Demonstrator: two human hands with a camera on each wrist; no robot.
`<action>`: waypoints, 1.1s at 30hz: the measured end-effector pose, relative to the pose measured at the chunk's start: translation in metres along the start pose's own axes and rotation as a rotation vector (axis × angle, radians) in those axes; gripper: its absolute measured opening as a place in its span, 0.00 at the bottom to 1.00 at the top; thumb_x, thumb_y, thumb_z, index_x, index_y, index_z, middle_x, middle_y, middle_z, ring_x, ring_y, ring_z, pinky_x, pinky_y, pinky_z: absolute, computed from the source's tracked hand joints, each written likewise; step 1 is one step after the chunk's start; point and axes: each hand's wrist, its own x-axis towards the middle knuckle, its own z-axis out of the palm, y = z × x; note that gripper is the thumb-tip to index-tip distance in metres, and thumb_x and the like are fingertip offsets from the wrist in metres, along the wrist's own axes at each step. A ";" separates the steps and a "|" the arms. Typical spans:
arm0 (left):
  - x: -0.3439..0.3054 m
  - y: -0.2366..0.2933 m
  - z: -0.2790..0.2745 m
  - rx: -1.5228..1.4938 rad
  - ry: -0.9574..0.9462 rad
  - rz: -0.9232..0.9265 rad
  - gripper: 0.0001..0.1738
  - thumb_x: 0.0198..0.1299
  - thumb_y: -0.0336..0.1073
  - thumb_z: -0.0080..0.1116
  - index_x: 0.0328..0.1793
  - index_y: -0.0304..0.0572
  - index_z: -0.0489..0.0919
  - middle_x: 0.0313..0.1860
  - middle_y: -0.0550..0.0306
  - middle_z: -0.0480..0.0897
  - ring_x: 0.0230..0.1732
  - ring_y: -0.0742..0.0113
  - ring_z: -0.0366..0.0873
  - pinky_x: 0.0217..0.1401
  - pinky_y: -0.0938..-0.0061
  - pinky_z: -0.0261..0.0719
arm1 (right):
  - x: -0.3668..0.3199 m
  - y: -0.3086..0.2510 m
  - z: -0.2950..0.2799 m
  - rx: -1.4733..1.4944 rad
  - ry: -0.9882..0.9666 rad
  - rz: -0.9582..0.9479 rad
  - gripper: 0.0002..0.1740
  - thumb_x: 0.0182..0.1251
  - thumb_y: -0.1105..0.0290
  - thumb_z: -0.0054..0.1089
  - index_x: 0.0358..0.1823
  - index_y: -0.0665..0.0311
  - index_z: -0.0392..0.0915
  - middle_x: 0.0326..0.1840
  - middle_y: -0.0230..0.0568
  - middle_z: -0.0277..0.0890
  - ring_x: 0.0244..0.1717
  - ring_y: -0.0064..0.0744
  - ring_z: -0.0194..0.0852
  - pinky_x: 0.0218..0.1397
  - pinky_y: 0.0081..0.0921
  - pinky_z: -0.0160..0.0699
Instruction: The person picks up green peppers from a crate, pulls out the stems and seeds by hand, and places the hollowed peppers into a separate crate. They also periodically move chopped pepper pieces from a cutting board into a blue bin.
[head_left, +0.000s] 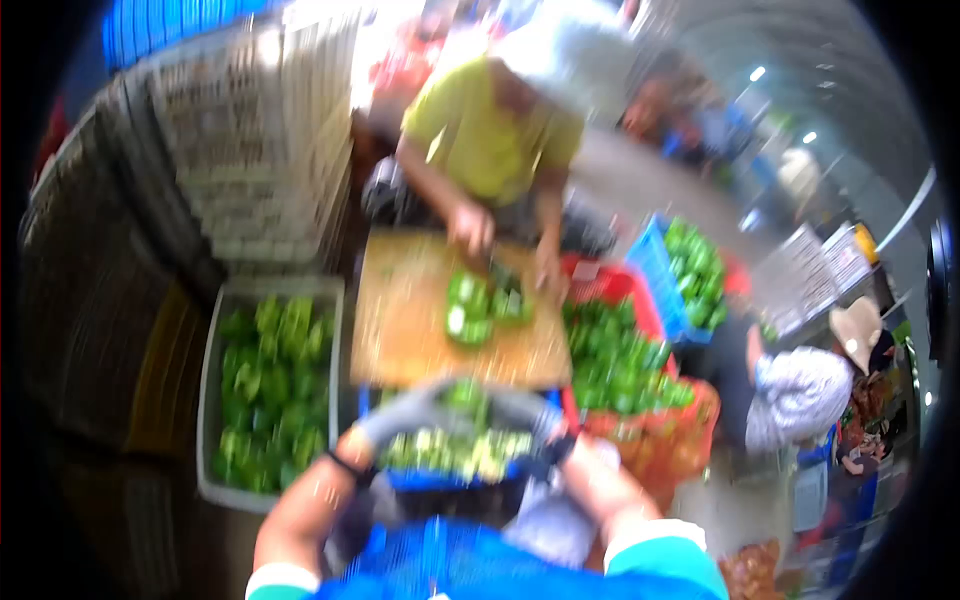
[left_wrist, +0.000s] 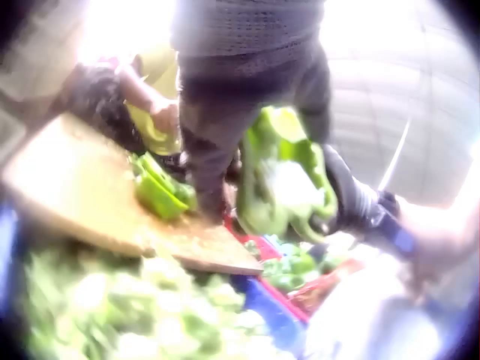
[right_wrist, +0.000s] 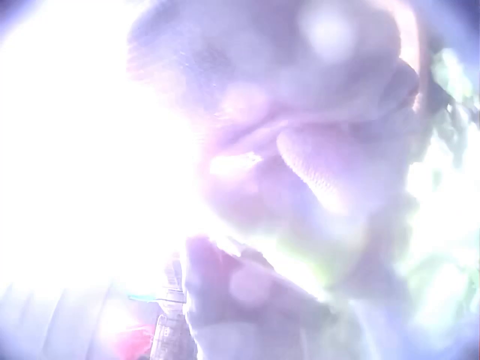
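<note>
Both hands wear grey gloves and meet over a blue crate [head_left: 430, 482] of pale green pepper pieces [head_left: 480, 452]. Between them is a green bell pepper [left_wrist: 259, 187], cut open so its hollow inside shows in the left wrist view. My left hand [head_left: 408, 412] grips it from above, dark fingers [left_wrist: 210, 142] reaching down along its side. From the other side my right hand [head_left: 520, 408] holds the pepper's edge. Glare washes out most of the right wrist view, where the curled glove [right_wrist: 300, 150] hides much of the pepper.
A wooden board [head_left: 400, 310] lies beyond the crate, with cut peppers [head_left: 468, 310] on it. Across it, a person in a yellow shirt [head_left: 485, 130] works with a knife. A grey crate [head_left: 212, 400] of peppers stands left, red [head_left: 648, 300] and blue [head_left: 655, 280] crates right.
</note>
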 end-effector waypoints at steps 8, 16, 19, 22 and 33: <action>-0.014 -0.010 0.054 -0.717 0.965 -0.118 0.16 0.64 0.36 0.61 0.53 0.37 0.73 0.41 0.58 0.78 0.37 0.73 0.75 0.42 0.79 0.77 | -0.024 -0.020 0.032 -0.324 0.333 -0.169 0.29 0.63 0.53 0.61 0.57 0.66 0.69 0.50 0.50 0.74 0.45 0.39 0.78 0.48 0.30 0.77; -0.086 0.006 0.144 0.437 0.857 -0.217 0.30 0.58 0.35 0.60 0.67 0.41 0.64 0.54 0.39 0.68 0.54 0.46 0.69 0.60 0.60 0.69 | -0.036 0.065 0.082 -0.461 0.315 -0.106 0.28 0.51 0.67 0.64 0.56 0.59 0.69 0.53 0.59 0.70 0.56 0.58 0.70 0.59 0.40 0.72; -0.097 -0.021 0.122 0.402 0.728 -0.227 0.28 0.58 0.34 0.59 0.65 0.41 0.65 0.50 0.38 0.72 0.50 0.47 0.72 0.58 0.61 0.71 | -0.049 0.082 0.086 -0.445 0.279 -0.270 0.29 0.51 0.72 0.57 0.59 0.65 0.67 0.56 0.58 0.68 0.58 0.55 0.68 0.63 0.37 0.69; -0.101 -0.049 0.084 -0.017 0.740 -0.266 0.20 0.60 0.27 0.54 0.59 0.40 0.69 0.44 0.52 0.77 0.40 0.70 0.75 0.39 0.77 0.77 | -0.068 0.047 0.071 0.113 0.114 -0.236 0.30 0.54 0.74 0.53 0.62 0.68 0.64 0.59 0.50 0.67 0.58 0.35 0.67 0.60 0.28 0.70; -0.167 0.019 -0.049 0.765 0.914 -0.286 0.32 0.61 0.35 0.57 0.72 0.44 0.62 0.65 0.41 0.68 0.65 0.50 0.68 0.67 0.64 0.66 | -0.025 0.097 0.081 -1.020 0.170 0.272 0.56 0.51 0.33 0.61 0.77 0.43 0.44 0.77 0.64 0.40 0.75 0.76 0.32 0.67 0.65 0.54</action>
